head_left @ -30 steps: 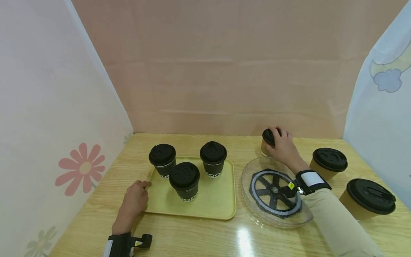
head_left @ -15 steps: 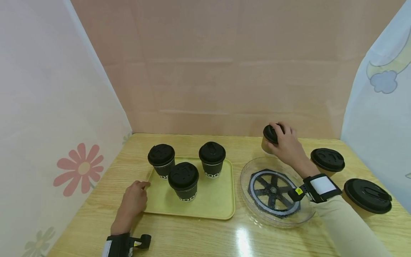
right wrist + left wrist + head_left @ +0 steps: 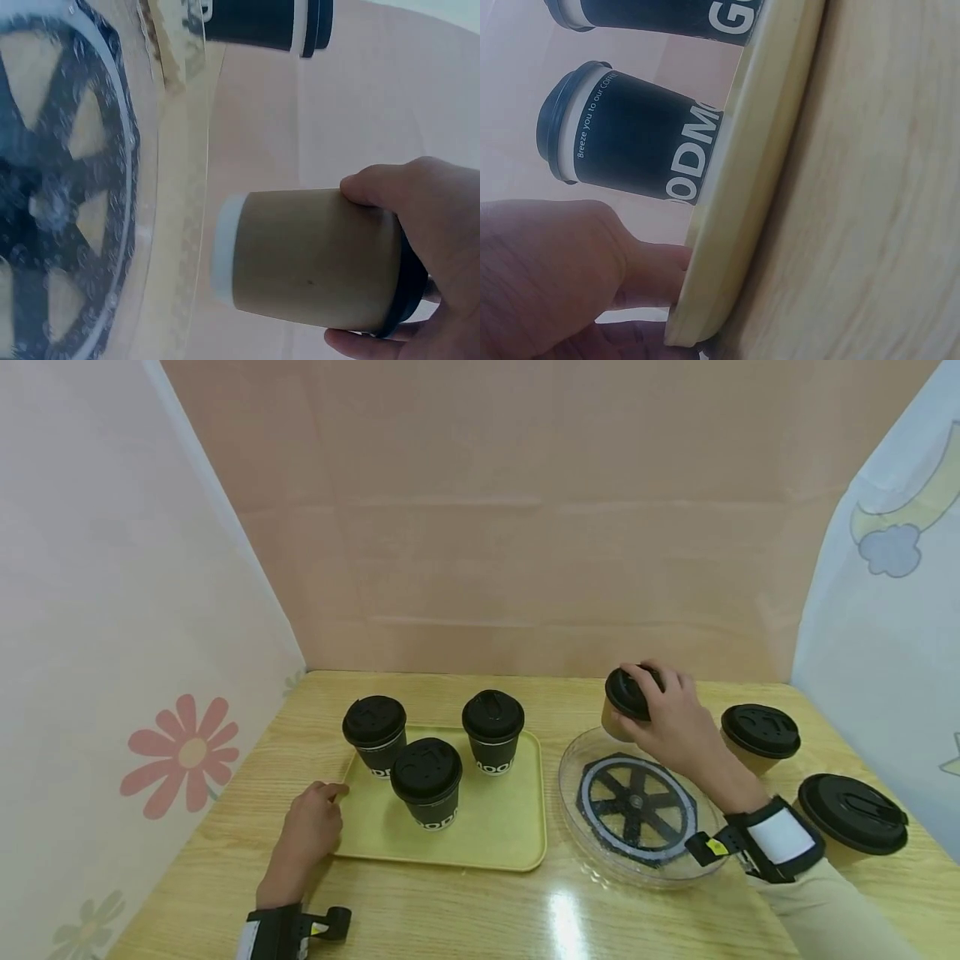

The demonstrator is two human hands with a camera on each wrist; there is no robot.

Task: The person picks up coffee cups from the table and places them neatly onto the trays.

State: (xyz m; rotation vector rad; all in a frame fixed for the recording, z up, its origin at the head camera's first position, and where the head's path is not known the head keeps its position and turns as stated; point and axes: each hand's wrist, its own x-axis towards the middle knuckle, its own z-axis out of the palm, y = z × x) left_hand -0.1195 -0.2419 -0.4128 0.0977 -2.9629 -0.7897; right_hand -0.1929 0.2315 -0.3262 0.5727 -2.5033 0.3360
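My left hand pinches the left rim of a yellow tray, fingers on both sides of the rim in the left wrist view. Three black paper cups with black lids stand upright on the tray. In my right hand is a brown paper coffee cup, held from above around its black lid. The cup is upright in the air, over the far rim of a round clear plastic turntable. A black spoked wheel with a pale ring shows through the turntable.
To the right of the turntable stand two more brown cups with black lids, one farther back and a larger one nearer, close to my right forearm. A brown wall closes the table's back; white patterned sheets hang on both sides.
My right hand has lifted the brown cup off the table at the back and brought it nearer, over the turntable's far rim. My left hand stays at the tray's rim.
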